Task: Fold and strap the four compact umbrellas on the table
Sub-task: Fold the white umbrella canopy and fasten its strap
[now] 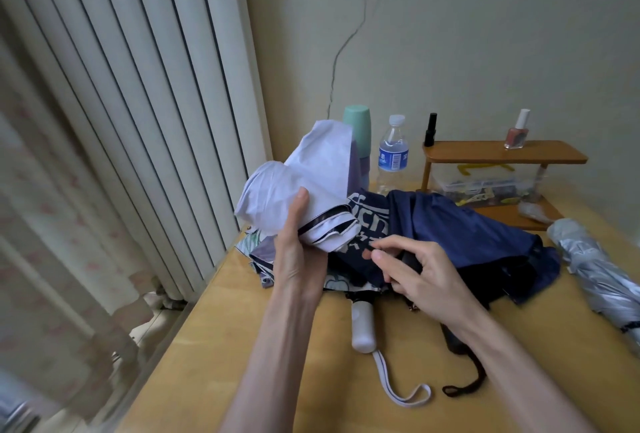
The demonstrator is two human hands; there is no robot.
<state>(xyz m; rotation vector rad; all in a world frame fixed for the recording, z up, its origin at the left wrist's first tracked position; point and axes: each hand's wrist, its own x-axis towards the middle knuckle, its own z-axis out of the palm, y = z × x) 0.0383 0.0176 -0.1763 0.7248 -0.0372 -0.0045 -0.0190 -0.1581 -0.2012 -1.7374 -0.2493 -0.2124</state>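
Head view: the left hand (298, 242) is seen raised above the bench (221, 346), with its fingers and thumb wrapped round a white umbrella (311, 176). That umbrella is held tilted, its pale cloth bunched loosely and its black-lined edge turned toward the right hand (427, 275). The right hand is held just beside it, low over the heap of cloth, fingers curled and thumb and forefinger drawn close together; whether anything is pinched between them cannot be told.

Beneath both hands a printed umbrella (370, 219) with white lettering is spread on the bench, and a navy umbrella (467, 225) is lying open and slack to its right, partly over it. A white handle (363, 328) with a white loop (398, 393) is laid nearer the person, its upper end hidden under the cloth. A dark handle (454, 341) with a dark loop (464, 385) is placed just beside it, partly covered by the right wrist. A silver umbrella (599, 273) is set apart at the right edge, gathered but loose.

At the back, against the wall, a water bottle (393, 152), a green cup (358, 128) and a small wooden shelf (502, 153) are stood. A nail polish bottle (516, 135) is kept on the shelf. A radiator (138, 86) is seen to the left.
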